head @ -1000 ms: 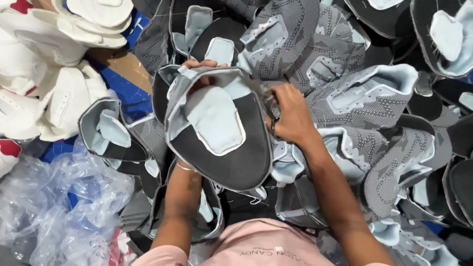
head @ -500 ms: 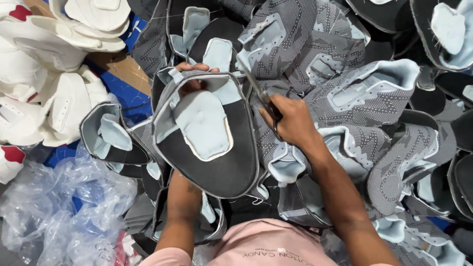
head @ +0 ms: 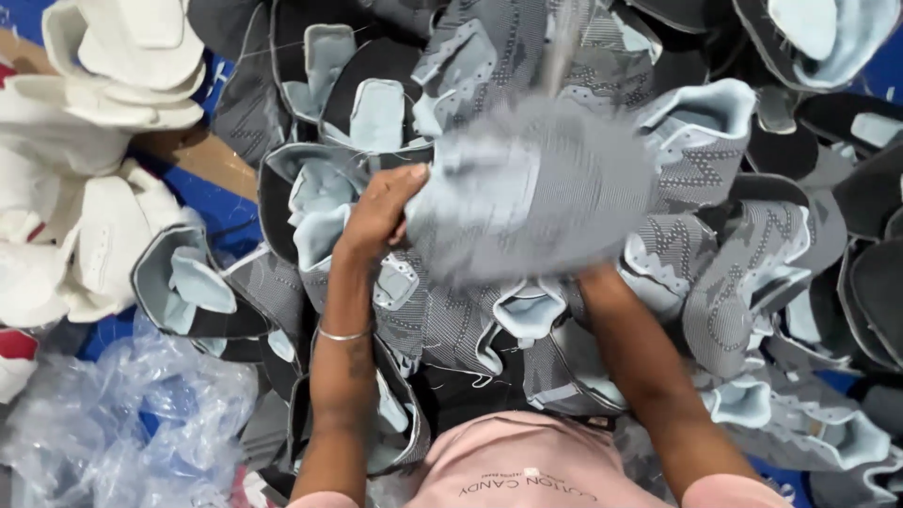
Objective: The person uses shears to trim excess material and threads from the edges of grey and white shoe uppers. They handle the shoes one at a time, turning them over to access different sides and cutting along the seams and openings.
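Grey knit shoe upper, blurred: left hand grips its left edge; right hand hidden beneath it, grip indeterminable. White uppers lie well left.

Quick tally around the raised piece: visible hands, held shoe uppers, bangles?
Visible hands: 1, the left hand
Held uppers: 1, a blurred grey shoe upper with pale blue lining
Bangles: 1, a thin bangle on the left wrist
Total: 3

Held shoe upper: grey knit, pale blue lining, motion-blurred. Pile of uppers right of it: grey dotted zigzag pattern, pale blue trim, black panels. White uppers far left. Clear plastic bag lower left. Blue surface between.
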